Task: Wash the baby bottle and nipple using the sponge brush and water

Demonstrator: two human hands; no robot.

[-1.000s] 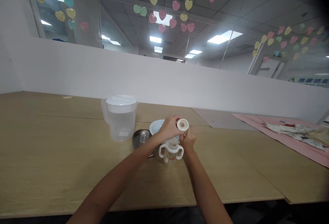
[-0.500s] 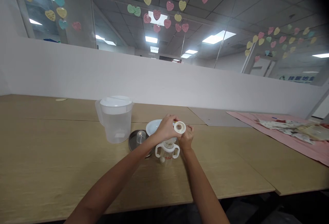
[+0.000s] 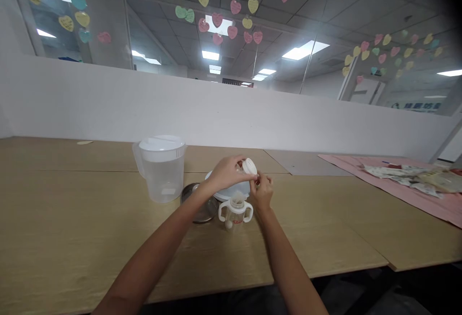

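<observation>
My left hand [image 3: 228,174] has its fingers closed round a white ring-shaped cap [image 3: 249,166], tilted above the table. Close by on the right, my right hand [image 3: 262,192] is closed, its fingertips at the cap's lower edge; what they pinch is too small to tell. Below both hands a clear bottle [image 3: 236,213] with two white handles and red print stands upright and uncapped. Behind it lies a white dish [image 3: 231,191], partly hidden by my left hand. A round metal tray [image 3: 205,211] sits left of the bottle, partly under my left forearm.
A clear pitcher [image 3: 164,173] with a white lid stands left of the tray. At the right, a pink cloth [image 3: 375,175] bears packets. A white wall [image 3: 216,112] with glass above runs behind the table [image 3: 108,238], whose front edge is near me.
The cap has tipped, from its face toward me to its open side facing up and right. My hands have moved slightly apart, and my left hand has shifted a little left and up.
</observation>
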